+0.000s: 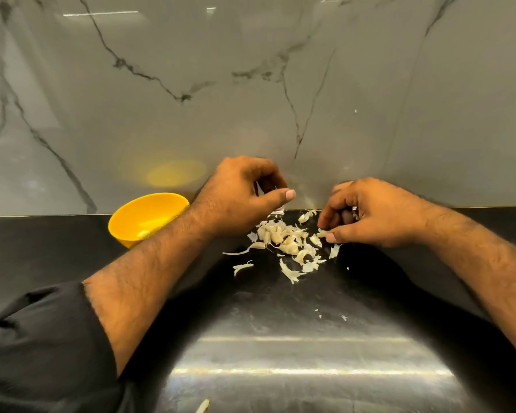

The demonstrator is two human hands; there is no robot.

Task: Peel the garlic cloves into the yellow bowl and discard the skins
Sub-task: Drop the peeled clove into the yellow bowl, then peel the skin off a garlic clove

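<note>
Garlic peeling at the bench's back edge

Right hand [370,216] pinches a clove [322,233] beside the pile [283,239]; left hand [245,195], curled, grip unclear. Strip skin fully, then drop it in the yellow bowl [122,231] at left.

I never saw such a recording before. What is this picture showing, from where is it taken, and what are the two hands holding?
There is no machine: a person works with bare hands, filmed by a camera worn on the head, looking down. On the black countertop lies a pile of pale garlic cloves and papery skins. A round yellow plastic bowl stands to the left, with one small pale piece inside. The right hand pinches a pale piece from the pile. The left hand is curled; what it holds is unclear.
</note>
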